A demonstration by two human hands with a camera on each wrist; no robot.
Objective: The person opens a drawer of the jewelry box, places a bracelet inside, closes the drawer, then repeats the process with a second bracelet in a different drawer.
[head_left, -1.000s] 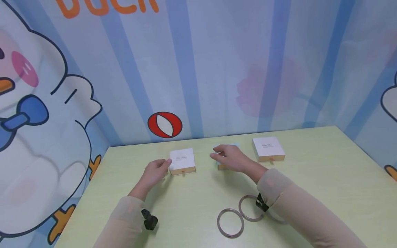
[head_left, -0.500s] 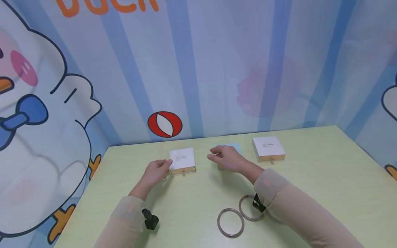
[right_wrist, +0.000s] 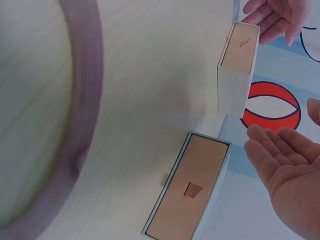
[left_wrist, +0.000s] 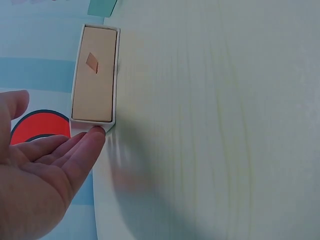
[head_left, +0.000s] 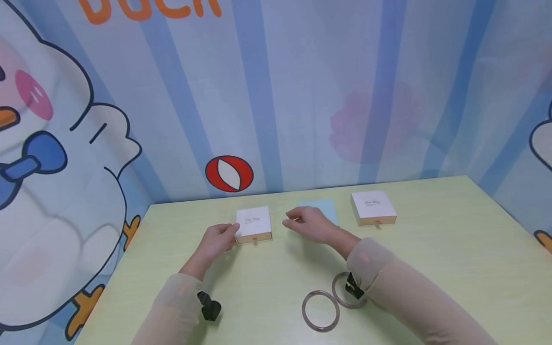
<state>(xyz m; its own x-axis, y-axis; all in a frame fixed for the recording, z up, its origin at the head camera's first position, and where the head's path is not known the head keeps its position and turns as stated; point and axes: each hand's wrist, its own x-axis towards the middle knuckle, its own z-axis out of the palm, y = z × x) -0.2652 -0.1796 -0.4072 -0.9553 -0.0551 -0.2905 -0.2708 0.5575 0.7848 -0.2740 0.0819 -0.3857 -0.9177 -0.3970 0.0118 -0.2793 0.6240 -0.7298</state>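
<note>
My left hand point(head_left: 217, 239) touches the left side of a white drawer box point(head_left: 254, 221). In the left wrist view its straight fingers point(left_wrist: 84, 156) meet the end of that box, with the thumb held apart. Relaxed fingers and nothing held: that is my right hand point(head_left: 311, 224), above the table between the white box and a light blue drawer box point(head_left: 324, 208), part of which it hides. In the right wrist view the blue box's tan drawer front point(right_wrist: 186, 187) with its small pull tab faces the camera.
A second white drawer box point(head_left: 373, 205) stands at the back right. Closer in lie two brownish bangles point(head_left: 320, 329), one partly behind the right wrist's black camera point(head_left: 353, 287). A printed curtain point(head_left: 302, 96) rises behind the pale table point(head_left: 453, 249).
My right hand has moved left, off the blue box's top, so more of that box shows. A third bangle is now covered by the right sleeve. The left hand has barely shifted.
</note>
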